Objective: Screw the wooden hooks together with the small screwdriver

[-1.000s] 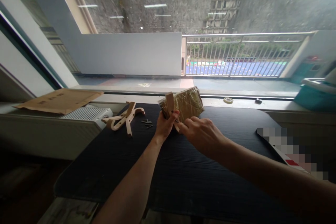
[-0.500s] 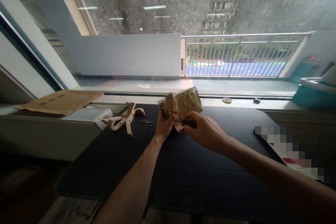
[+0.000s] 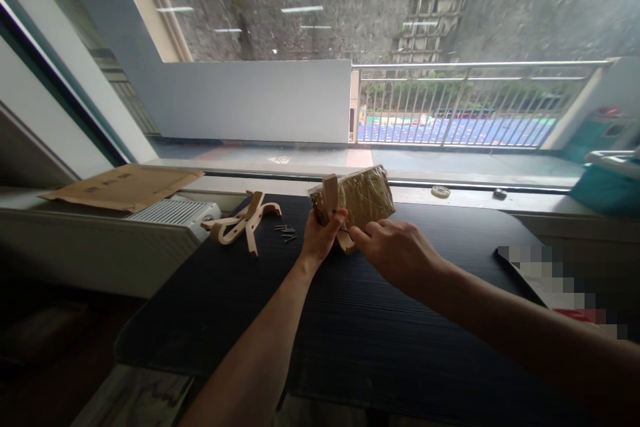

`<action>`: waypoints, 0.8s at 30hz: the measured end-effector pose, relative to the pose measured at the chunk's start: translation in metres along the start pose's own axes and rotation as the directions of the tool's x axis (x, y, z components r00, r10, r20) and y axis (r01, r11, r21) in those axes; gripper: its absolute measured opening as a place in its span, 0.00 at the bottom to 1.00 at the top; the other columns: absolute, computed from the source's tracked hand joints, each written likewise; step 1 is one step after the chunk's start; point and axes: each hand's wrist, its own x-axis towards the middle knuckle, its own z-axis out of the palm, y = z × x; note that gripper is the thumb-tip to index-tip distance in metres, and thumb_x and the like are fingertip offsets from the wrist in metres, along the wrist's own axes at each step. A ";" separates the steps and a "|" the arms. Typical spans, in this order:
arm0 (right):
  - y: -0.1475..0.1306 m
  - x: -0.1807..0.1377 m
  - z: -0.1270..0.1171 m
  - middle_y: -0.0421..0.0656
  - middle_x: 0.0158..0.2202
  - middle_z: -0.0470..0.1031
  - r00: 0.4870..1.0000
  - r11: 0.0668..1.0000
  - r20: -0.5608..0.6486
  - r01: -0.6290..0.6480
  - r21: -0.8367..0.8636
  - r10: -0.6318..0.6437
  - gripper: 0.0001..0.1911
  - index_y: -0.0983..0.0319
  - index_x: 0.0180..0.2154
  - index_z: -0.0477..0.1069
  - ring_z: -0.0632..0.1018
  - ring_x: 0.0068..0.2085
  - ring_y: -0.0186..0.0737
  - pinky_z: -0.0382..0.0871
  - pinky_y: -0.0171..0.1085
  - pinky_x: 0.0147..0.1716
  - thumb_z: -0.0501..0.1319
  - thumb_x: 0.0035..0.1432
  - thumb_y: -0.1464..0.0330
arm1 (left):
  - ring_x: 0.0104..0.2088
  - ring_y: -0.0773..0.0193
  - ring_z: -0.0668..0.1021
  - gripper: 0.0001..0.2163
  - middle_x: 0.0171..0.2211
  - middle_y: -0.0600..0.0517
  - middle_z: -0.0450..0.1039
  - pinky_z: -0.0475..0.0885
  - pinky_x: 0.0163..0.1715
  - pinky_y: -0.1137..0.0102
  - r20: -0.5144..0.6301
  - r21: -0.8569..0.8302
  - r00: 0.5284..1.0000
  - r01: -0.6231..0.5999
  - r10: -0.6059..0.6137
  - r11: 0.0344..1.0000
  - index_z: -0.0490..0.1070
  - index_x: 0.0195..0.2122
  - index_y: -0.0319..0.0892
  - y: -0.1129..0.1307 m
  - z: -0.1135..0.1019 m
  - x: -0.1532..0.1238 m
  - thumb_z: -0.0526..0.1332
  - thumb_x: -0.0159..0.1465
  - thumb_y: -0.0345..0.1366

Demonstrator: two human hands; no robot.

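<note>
My left hand [image 3: 323, 233] is closed round a curved wooden hook [image 3: 331, 192], its thumb pressing on the wood. Behind the hook, and touching it, a block wrapped in shiny gold-brown film [image 3: 370, 197] stands tilted. My right hand [image 3: 393, 243] is closed on a screwdriver [image 3: 345, 231]; its thin shaft points left at the hook, while the hand hides the handle. To the left, more curved wooden hooks [image 3: 254, 225] lie in a heap on the table. Several screws [image 3: 286, 232] are scattered between that heap and my left hand.
The dark table [image 3: 240, 320] stands against a window sill. On the sill are a roll of clear tape [image 3: 441, 192] and a small black object [image 3: 499, 194]. A brown envelope [image 3: 125, 185] and a white radiator [image 3: 173, 210] are at the left, a teal container [image 3: 607, 183] at the right.
The whole view has shifted slightly, so things appear further right. My right hand has turned over the screwdriver, whose black handle showed before and is now covered. The left hand's grip is unchanged.
</note>
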 end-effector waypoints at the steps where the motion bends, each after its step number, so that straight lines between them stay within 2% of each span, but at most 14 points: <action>1: -0.001 -0.001 0.003 0.43 0.28 0.75 0.998 0.996 0.004 -0.068 0.059 0.068 0.14 0.62 0.44 0.71 0.74 0.27 0.38 0.52 0.37 0.23 0.50 0.62 0.74 | 0.34 0.60 0.76 0.22 0.34 0.49 0.74 0.69 0.32 0.69 -0.001 0.003 1.000 -0.003 0.003 1.000 0.69 0.38 0.39 0.001 0.000 -0.001 0.68 0.47 0.48; 3: -0.004 -0.004 0.010 0.43 0.28 0.77 0.968 0.947 0.036 -0.249 0.203 0.247 0.14 0.60 0.44 0.72 0.75 0.28 0.39 0.53 0.36 0.24 0.49 0.64 0.67 | 0.34 0.60 0.76 0.23 0.34 0.49 0.74 0.69 0.32 0.69 -0.004 0.013 1.000 -0.015 0.015 1.000 0.68 0.39 0.39 0.004 0.001 -0.002 0.68 0.47 0.47; 5: -0.007 -0.005 0.014 0.42 0.30 0.78 0.910 0.846 0.099 -0.412 0.337 0.404 0.16 0.59 0.42 0.73 0.77 0.30 0.39 0.56 0.36 0.25 0.48 0.65 0.62 | 0.35 0.60 0.76 0.23 0.35 0.49 0.74 0.69 0.33 0.69 -0.004 0.024 0.999 -0.036 0.036 0.999 0.67 0.39 0.39 0.005 0.001 -0.004 0.69 0.46 0.46; 7: -0.007 -0.006 0.014 0.42 0.31 0.78 0.871 0.772 0.153 -0.486 0.411 0.467 0.18 0.58 0.41 0.73 0.77 0.33 0.40 0.57 0.35 0.27 0.47 0.65 0.61 | 0.35 0.60 0.76 0.23 0.35 0.49 0.73 0.70 0.33 0.69 -0.001 0.030 0.998 -0.058 0.058 0.998 0.67 0.39 0.40 0.004 0.000 -0.004 0.69 0.47 0.45; 9: -0.007 -0.006 0.011 0.42 0.31 0.78 0.878 0.783 0.178 -0.478 0.398 0.445 0.18 0.57 0.40 0.73 0.77 0.32 0.40 0.56 0.35 0.26 0.47 0.65 0.60 | 0.36 0.59 0.76 0.22 0.36 0.49 0.73 0.70 0.34 0.68 -0.002 0.031 0.998 -0.063 0.064 0.997 0.67 0.39 0.40 0.003 0.000 -0.004 0.69 0.47 0.46; 11: -0.005 -0.006 0.005 0.41 0.30 0.78 0.914 0.859 0.165 -0.404 0.315 0.370 0.14 0.57 0.43 0.71 0.77 0.30 0.40 0.55 0.36 0.24 0.51 0.63 0.61 | 0.37 0.59 0.76 0.23 0.36 0.49 0.73 0.70 0.35 0.68 -0.006 0.031 0.999 -0.049 0.049 0.998 0.67 0.39 0.40 0.001 -0.001 -0.002 0.69 0.47 0.47; 14: -0.005 -0.007 -0.004 0.42 0.32 0.76 0.977 0.975 0.097 -0.198 0.104 0.188 0.12 0.58 0.46 0.69 0.76 0.31 0.41 0.55 0.36 0.23 0.54 0.60 0.70 | 0.37 0.58 0.76 0.23 0.35 0.49 0.73 0.69 0.36 0.67 -0.003 0.010 1.000 -0.027 0.027 1.000 0.67 0.39 0.39 0.000 -0.002 0.000 0.69 0.46 0.48; 18: -0.009 -0.004 -0.009 0.47 0.34 0.74 0.999 0.995 0.044 0.016 -0.096 -0.012 0.17 0.66 0.46 0.69 0.74 0.34 0.44 0.58 0.38 0.24 0.48 0.60 0.79 | 0.36 0.59 0.76 0.23 0.34 0.49 0.74 0.69 0.36 0.67 -0.008 -0.008 1.000 -0.026 0.026 1.000 0.68 0.38 0.39 0.001 -0.002 0.000 0.69 0.46 0.47; 21: -0.015 0.004 -0.005 0.51 0.35 0.74 0.997 0.999 0.076 0.035 -0.038 -0.032 0.18 0.70 0.46 0.69 0.74 0.34 0.46 0.59 0.39 0.25 0.47 0.59 0.80 | 0.35 0.59 0.76 0.22 0.34 0.49 0.74 0.69 0.34 0.68 -0.017 -0.012 1.000 -0.019 0.018 1.000 0.68 0.37 0.39 0.002 -0.001 -0.001 0.69 0.46 0.47; 23: -0.017 0.009 0.001 0.53 0.36 0.74 0.992 0.981 0.104 -0.093 0.167 0.076 0.17 0.70 0.44 0.71 0.73 0.36 0.46 0.59 0.40 0.29 0.48 0.58 0.79 | 0.33 0.60 0.76 0.22 0.32 0.49 0.73 0.69 0.33 0.68 -0.021 -0.024 1.000 -0.013 0.012 1.000 0.68 0.36 0.39 0.004 0.000 -0.002 0.70 0.45 0.47; 24: -0.018 0.010 0.005 0.53 0.36 0.75 0.979 0.938 0.126 -0.191 0.288 0.160 0.16 0.69 0.43 0.72 0.73 0.36 0.46 0.60 0.40 0.30 0.48 0.59 0.77 | 0.32 0.60 0.76 0.22 0.32 0.50 0.73 0.69 0.32 0.68 -0.025 -0.033 1.000 -0.011 0.011 0.999 0.68 0.36 0.40 0.004 0.000 -0.002 0.70 0.45 0.46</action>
